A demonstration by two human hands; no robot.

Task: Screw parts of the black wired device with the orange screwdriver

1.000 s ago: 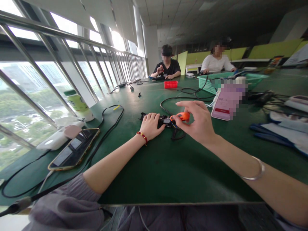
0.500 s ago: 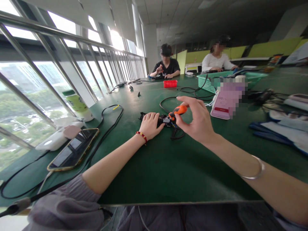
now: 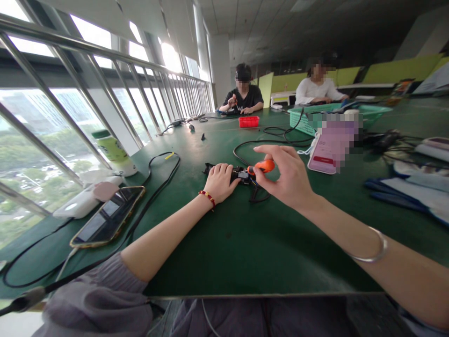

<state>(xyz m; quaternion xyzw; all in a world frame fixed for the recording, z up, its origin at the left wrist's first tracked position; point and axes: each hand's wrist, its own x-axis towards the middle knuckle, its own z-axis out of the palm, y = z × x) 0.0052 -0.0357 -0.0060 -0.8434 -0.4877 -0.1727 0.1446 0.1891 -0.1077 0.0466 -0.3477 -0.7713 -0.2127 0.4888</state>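
On the table lies a black device (image 3: 242, 175) with exposed parts and a few thin wires. My left hand (image 3: 220, 181) is laid over its left end, fingers together, holding it down; the part under the palm is hidden. My right hand (image 3: 286, 174) grips an orange-and-black screwdriver (image 3: 264, 166) by the handle, thumb below it and index finger raised above. The handle leans low toward the right, its front end at the device's right part. I cannot make out the tip. A black cable (image 3: 259, 201) loops beside the device.
At left are a phone (image 3: 108, 217), a white power bank (image 3: 79, 201) and a green-and-white cup (image 3: 114, 152). Ahead stand a red box (image 3: 249, 122), a propped pink phone (image 3: 324, 152) and a green basket (image 3: 300, 122). Gloves (image 3: 410, 194) lie at right. Two people sit across the table.
The screwdriver's handle has tipped lower, from a steeper slant to nearly flat. My right index finger has dropped slightly. My left hand stays on the device.
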